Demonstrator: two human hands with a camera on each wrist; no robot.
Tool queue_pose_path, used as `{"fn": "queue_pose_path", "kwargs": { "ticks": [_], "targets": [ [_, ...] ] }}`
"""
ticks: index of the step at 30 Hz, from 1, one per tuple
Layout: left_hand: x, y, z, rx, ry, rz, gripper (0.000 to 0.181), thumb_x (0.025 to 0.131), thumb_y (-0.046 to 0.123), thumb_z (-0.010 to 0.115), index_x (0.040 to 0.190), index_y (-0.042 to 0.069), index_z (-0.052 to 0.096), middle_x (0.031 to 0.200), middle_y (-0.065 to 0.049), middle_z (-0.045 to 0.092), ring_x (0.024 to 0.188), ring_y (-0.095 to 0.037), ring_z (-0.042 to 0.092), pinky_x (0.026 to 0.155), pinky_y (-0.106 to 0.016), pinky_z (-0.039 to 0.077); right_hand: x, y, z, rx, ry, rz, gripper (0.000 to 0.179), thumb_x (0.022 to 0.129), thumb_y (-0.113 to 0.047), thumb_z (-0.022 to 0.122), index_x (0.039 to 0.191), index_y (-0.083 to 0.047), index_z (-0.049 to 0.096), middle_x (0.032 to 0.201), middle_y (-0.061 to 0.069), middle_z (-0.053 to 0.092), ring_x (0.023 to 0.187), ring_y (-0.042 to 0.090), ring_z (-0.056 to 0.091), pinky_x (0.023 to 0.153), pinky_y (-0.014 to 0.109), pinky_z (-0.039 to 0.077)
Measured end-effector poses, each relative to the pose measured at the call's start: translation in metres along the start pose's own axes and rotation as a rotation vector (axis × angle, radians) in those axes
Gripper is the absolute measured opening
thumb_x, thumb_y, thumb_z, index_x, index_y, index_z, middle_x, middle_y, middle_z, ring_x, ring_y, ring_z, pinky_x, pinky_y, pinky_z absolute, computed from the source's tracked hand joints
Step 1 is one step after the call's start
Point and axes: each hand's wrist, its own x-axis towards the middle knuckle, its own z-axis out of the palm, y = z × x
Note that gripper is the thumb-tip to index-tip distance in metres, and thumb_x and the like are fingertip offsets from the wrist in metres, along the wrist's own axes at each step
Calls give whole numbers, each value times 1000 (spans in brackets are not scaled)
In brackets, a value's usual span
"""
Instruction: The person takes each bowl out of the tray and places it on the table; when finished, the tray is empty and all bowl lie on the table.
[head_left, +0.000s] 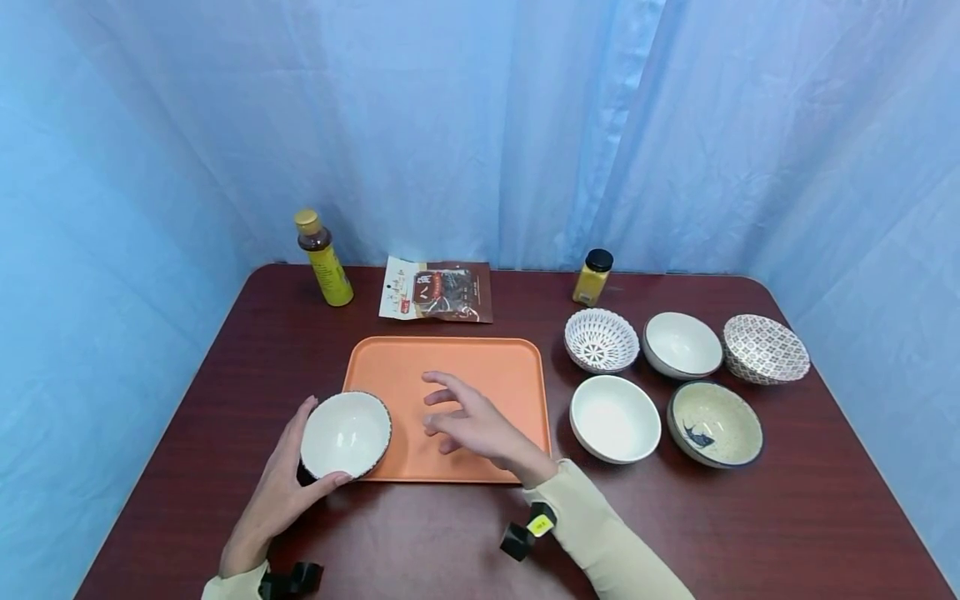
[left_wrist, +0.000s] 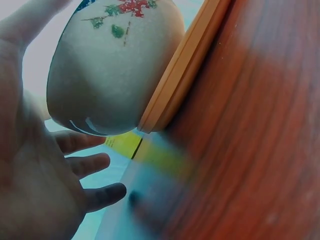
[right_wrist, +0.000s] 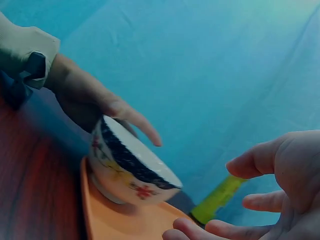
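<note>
A white bowl (head_left: 346,435) with a dark blue rim and painted flowers outside sits over the left front part of the orange tray (head_left: 517,367). My left hand (head_left: 281,479) holds it from the left, thumb at the near rim and fingers along the far left side. In the left wrist view, several fingers spread out past the bowl's side (left_wrist: 115,75). Over the middle of the tray hovers my right hand (head_left: 472,425), its fingers loosely bent and apart, holding nothing. The right wrist view shows the bowl's flowered outside (right_wrist: 125,175) above the tray.
Right of the tray stand a patterned bowl (head_left: 602,340), two plain white bowls (head_left: 615,419) (head_left: 682,344), a grey-patterned bowl (head_left: 765,348) and a beige bowl (head_left: 716,423). Behind are a yellow-labelled bottle (head_left: 326,262), a food packet (head_left: 437,290) and a black-lidded jar (head_left: 592,277).
</note>
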Motion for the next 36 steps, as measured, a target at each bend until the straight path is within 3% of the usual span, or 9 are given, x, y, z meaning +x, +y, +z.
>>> {"fn": "queue_pose_path", "kwargs": {
  "ticks": [3,6,8,10,17,23,25,30,36],
  "targets": [
    [-1,0,0,3,26,10,108,79,27,83,162,16,14,163,-21,26,144,-41,32,109,-59,34,9,4,10,13,-16,13,63,95,-12,59,154,-18,36,143,24,49,104,35,69,69,33,60],
    [-2,-2,1,-10,61,23,104,82,24,80,162,24,14,162,-19,31,147,-18,32,117,-28,29,16,6,20,13,-33,29,63,96,-15,61,154,-19,37,141,21,51,102,32,70,70,33,60],
    [-2,-4,2,-36,86,37,102,83,21,79,162,28,15,161,-19,34,144,1,29,110,-8,22,19,7,25,4,-41,37,62,96,-16,61,154,-20,37,139,19,53,100,31,70,68,33,59],
    [-2,-5,4,-69,103,55,100,83,18,78,161,29,17,159,-19,37,138,15,27,103,3,17,22,8,30,-4,-52,43,62,96,-18,62,154,-19,38,137,17,54,98,29,71,66,33,59],
    [-2,-9,7,-211,170,151,89,86,-1,68,160,17,23,154,-22,40,138,14,33,106,1,26,31,9,43,-37,-59,37,63,95,-20,65,152,-19,40,133,17,57,84,23,70,59,40,60],
    [-2,-9,9,-274,243,180,79,88,-7,60,157,15,30,149,14,45,138,10,36,105,-4,32,38,14,50,-29,-55,57,60,93,-13,65,149,-24,44,129,16,59,79,27,72,56,38,59],
    [-2,-9,9,-280,249,177,77,88,-6,60,157,14,31,147,20,44,138,10,37,105,-4,32,40,16,52,-16,-53,59,60,92,-9,64,147,-26,46,126,14,60,75,27,73,56,38,60],
    [0,-12,9,-295,246,179,75,89,-6,58,157,14,32,148,15,46,138,9,38,105,-5,34,43,19,56,31,-28,52,64,87,-1,60,145,-25,49,120,13,61,67,24,72,58,40,61],
    [0,-12,9,-314,241,162,70,93,-6,54,157,13,32,147,16,45,136,8,40,105,-4,35,42,17,60,23,48,11,63,83,5,57,140,-20,55,110,15,64,64,32,71,59,43,62]
  ]
}}
